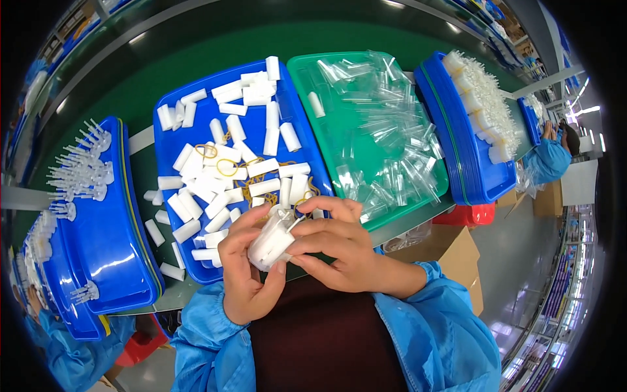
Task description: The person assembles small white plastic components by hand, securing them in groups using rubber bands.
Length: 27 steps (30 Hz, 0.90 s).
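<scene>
Left hand (243,271) and right hand (336,251) both grasp a bundle of small white plastic tubes (271,242), held at chest level. Bundle sits just before the blue plastic tray (171,104) of loose white tubes and yellow rubber bands (225,168); green tray (302,68) of clear parts alongside.

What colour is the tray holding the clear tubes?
Green tray, best seen in the head view.

White plastic tubes (215,179) and yellow rubber bands (225,168) in the blue tray (297,124) — right of it, a green tray (300,72) of clear pieces (385,130). Further right, stacked blue trays (457,144) over something red (471,214). Light blue sleeves (431,313) nearer than the blue tray — dark maroon between.
</scene>
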{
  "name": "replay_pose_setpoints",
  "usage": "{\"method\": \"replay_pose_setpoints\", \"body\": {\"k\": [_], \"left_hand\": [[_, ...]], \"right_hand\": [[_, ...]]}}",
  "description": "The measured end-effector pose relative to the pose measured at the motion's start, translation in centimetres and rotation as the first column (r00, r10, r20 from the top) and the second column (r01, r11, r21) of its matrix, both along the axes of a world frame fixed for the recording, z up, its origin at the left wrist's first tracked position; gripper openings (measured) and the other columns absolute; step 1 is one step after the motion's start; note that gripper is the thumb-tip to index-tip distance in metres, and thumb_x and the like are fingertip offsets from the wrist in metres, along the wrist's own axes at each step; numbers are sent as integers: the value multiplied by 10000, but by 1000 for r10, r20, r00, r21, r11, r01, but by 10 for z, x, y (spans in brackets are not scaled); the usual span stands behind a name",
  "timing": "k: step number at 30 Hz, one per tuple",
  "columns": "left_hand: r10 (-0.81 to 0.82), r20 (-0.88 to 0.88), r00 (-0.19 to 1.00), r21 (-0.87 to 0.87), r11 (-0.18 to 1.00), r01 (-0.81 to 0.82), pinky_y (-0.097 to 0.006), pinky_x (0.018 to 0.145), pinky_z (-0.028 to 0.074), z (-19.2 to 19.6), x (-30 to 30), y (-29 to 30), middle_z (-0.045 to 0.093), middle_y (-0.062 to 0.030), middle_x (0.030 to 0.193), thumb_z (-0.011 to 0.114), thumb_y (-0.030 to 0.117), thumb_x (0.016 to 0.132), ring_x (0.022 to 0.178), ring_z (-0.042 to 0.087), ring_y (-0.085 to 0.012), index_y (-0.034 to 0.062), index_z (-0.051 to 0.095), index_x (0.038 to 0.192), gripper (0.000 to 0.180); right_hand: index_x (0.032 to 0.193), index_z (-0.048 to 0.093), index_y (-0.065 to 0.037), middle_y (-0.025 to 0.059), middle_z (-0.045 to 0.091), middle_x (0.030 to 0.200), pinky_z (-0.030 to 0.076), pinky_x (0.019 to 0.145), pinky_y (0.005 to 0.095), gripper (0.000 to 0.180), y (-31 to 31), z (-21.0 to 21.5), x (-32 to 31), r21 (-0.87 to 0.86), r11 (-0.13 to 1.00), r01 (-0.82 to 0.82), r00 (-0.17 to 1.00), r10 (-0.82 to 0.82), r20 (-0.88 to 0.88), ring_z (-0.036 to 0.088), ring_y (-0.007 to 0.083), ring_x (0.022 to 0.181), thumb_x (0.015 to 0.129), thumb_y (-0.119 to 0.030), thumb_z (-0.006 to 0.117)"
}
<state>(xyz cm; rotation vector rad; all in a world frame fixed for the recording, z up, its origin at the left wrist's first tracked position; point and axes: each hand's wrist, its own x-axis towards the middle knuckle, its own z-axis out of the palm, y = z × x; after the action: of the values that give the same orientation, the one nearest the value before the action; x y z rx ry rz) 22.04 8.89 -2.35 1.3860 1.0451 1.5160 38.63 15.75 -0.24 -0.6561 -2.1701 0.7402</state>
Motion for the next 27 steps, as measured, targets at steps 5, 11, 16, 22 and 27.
{"method": "replay_pose_setpoints", "body": {"k": [5, 11, 16, 22, 27], "left_hand": [[69, -315, 947, 29, 998, -63, -413, 962, 400, 4, 0, 5, 347, -251, 1341, 584, -60, 727, 1166, 468, -334, 38, 409, 1122, 443], [31, -332, 943, -23, 999, -41, -414, 921, 427, 12, 0, 7, 363, -236, 1335, 600, -45, 717, 1110, 514, -340, 37, 467, 1029, 349], [25, -335, 942, -46, 998, -43, -385, 901, 433, 10, -6, 4, 384, -232, 1326, 601, -55, 698, 1097, 525, -321, 25, 475, 969, 309], [33, -283, 959, -65, 996, -53, -358, 900, 433, 11, -10, -1, 417, -231, 1309, 594, -61, 690, 1097, 529, -303, 15, 475, 946, 292], [50, -299, 953, -54, 996, -70, -348, 897, 440, 15, -12, -2, 415, -230, 1312, 585, -71, 695, 1096, 532, -300, 5, 505, 955, 283]], "right_hand": [[857, 659, -167, -32, 632, 996, 261, 804, 351, 162, 0, -2, 4, -48, 999, 3, 1000, -4, -15, 531, 203, 1080, 712, -146, 728], [848, 667, -139, -12, 656, 934, 313, 785, 348, 170, 5, 1, 7, 97, 995, -35, 994, 45, -101, 591, 224, 979, 696, -112, 739], [880, 639, -146, 2, 654, 1050, 332, 801, 372, 205, 64, 16, 42, 456, 889, 52, 964, -163, 208, 592, 231, 980, 699, -125, 733], [905, 631, -139, 55, 540, 1224, 339, 877, 439, 271, 129, -1, 70, 521, 815, 255, 719, -520, 462, 463, 269, 1162, 661, -99, 741], [914, 635, -128, 62, 508, 1253, 331, 912, 483, 287, 138, -17, 67, 540, 812, 223, 592, -553, 587, 407, 277, 1218, 650, -97, 744]]}}
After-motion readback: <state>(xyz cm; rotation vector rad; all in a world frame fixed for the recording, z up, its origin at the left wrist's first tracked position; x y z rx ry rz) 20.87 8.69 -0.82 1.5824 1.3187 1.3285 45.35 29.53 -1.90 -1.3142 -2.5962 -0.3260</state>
